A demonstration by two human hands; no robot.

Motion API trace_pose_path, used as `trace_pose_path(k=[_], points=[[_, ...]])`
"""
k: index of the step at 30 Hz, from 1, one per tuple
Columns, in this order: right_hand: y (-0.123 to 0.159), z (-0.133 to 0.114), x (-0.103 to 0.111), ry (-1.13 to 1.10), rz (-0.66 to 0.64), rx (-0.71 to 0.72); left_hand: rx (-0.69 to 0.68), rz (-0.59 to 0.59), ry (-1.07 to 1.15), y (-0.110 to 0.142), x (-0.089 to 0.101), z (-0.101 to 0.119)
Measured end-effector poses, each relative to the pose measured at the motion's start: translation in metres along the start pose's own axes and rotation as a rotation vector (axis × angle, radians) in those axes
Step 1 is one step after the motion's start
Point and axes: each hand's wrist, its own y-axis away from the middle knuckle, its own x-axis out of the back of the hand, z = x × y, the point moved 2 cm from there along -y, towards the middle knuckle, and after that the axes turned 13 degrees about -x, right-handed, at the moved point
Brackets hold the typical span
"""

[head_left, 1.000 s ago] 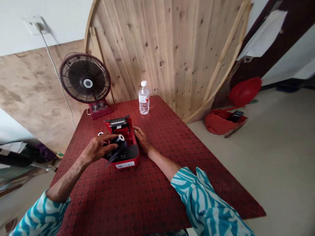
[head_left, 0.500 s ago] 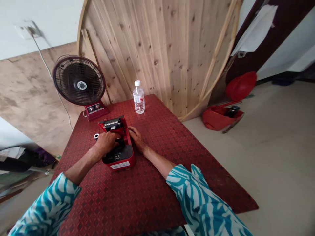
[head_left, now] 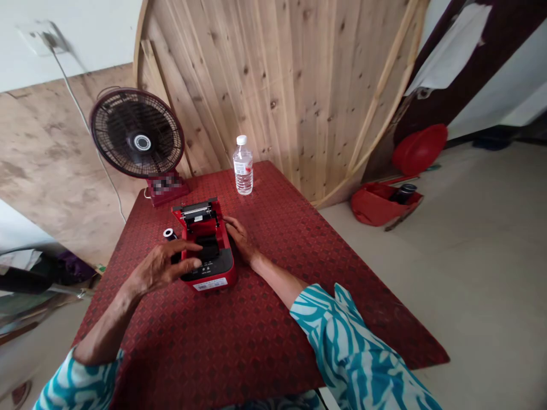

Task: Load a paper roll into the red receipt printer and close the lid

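Small boxy red plastic printer-like unit w/ black front panel (head_left: 220, 265) sits on tbl, L of ctr, hinged lid up at the back. Dark cylindrical roll (head_left: 209, 246) appears to lie in its bay. L hand (head_left: 158, 266) over unit's L side, thumb & fingers spread apart, nothing seen between them; contact w/ unit can't tell. R hand (head_left: 240, 238) has fingers against unit's R wall; can't tell if it's gripping. Dark roll w/ white-ringed end (head_left: 170, 234) stands just beside unit, back L.

Surface: tbl w/ red dark-diamond-pattern cover (head_left: 265, 330). Far end: maroon desk fan w/ round black grille (head_left: 139, 134) at L, clear plastic bottle w/ white cap (head_left: 243, 171) upright to its R.

Room: big round pale knotty-wood panel (head_left: 294, 85) behind tbl; white wall outlet (head_left: 43, 39) w/ cord upper L. R side: lt grey floor (head_left: 478, 239), red soft-looking container (head_left: 370, 206) w/ dark cylinder inside, white cloth (head_left: 453, 48) hanging by dark door.
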Motion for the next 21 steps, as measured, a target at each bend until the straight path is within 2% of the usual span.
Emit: trace_pose_path(k=[3,6,13,17,21], points=[[-0.001,0.003,0.0,-0.015,0.01,-0.007,-0.112,0.101,-0.057,0.014,-0.013,0.004],[-0.002,0.005,0.0,-0.018,0.02,-0.017,-0.162,0.189,-0.151,0.014,-0.025,0.002],[0.001,0.0,0.0,0.0,0.018,-0.016,-0.327,0.29,-0.324,0.021,-0.035,0.012],[0.002,-0.005,0.0,0.011,0.047,-0.019,-0.337,0.322,-0.348,0.029,-0.038,0.014],[-0.006,-0.013,-0.006,-0.017,-0.023,-0.043,-0.329,0.313,-0.355,0.032,-0.042,0.012]])
